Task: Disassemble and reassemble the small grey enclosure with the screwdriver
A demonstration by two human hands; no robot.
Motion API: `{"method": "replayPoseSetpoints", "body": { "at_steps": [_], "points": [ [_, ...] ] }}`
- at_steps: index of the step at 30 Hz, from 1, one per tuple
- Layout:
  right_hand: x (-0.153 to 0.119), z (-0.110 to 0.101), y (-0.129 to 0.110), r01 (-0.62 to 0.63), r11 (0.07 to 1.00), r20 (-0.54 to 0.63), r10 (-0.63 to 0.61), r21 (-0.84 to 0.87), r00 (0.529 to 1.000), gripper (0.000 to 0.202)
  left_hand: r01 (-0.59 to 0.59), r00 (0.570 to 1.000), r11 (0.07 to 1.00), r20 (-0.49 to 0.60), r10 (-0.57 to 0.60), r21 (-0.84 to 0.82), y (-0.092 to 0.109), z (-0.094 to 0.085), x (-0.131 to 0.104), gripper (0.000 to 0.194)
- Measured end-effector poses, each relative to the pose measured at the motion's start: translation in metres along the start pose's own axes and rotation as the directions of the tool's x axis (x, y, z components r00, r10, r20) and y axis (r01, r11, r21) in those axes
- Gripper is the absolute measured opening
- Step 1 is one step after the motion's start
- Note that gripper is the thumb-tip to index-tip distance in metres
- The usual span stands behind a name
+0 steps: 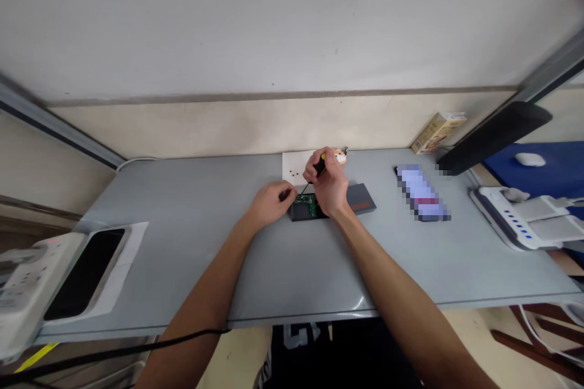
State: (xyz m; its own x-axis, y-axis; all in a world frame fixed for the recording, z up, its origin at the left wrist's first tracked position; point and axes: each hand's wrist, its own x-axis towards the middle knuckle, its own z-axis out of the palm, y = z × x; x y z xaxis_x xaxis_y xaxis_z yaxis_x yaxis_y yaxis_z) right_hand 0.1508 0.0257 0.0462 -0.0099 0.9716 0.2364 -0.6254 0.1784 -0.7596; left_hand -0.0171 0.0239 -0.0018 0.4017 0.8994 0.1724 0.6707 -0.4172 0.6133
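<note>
My right hand [329,185] is wrapped round a screwdriver [319,166] with a black and yellow handle. Its thin shaft slants down to the left, and the tip is at the green circuit board [312,202] of an opened dark electronic device [300,213]. At the device's upper left corner my left hand [271,203] has its fingers pinched together, with a small dark piece showing between them that I cannot make out. A dark grey cover panel [364,194] lies to the right, partly behind my right wrist. Several tiny dark screws [293,172] lie on white paper [292,161] just behind the device.
An orange and white item [340,157] sits behind my right hand. To the right are a phone [422,194], a small box [438,132] and a white power strip [515,219]. Another phone [86,270] and a white socket block [34,282] are at the left.
</note>
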Motion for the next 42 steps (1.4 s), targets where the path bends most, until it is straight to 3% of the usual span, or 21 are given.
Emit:
{"method": "replayPoseSetpoints", "body": {
  "at_steps": [22, 36, 42],
  "points": [
    [0.0008, -0.002, 0.0007, 0.034, 0.999, -0.034, -0.034, 0.0, 0.999, 0.041, 0.008, 1.0, 1.0, -0.01, -0.008, 0.005, 0.0008, 0.0003, 0.0002, 0.029],
    [-0.0004, -0.0001, 0.0004, 0.019, 1.0, 0.072, -0.02, 0.012, 0.997, 0.041, 0.013, 1.0, 1.0, -0.008, -0.013, 0.011, 0.0013, 0.0011, 0.0001, 0.029],
    [0.0007, -0.0003, 0.0, 0.022, 1.0, 0.043, -0.022, -0.013, 0.999, 0.039, 0.025, 1.0, 1.0, -0.003, -0.025, -0.002, 0.0005, 0.0017, 0.0007, 0.029]
  ]
}}
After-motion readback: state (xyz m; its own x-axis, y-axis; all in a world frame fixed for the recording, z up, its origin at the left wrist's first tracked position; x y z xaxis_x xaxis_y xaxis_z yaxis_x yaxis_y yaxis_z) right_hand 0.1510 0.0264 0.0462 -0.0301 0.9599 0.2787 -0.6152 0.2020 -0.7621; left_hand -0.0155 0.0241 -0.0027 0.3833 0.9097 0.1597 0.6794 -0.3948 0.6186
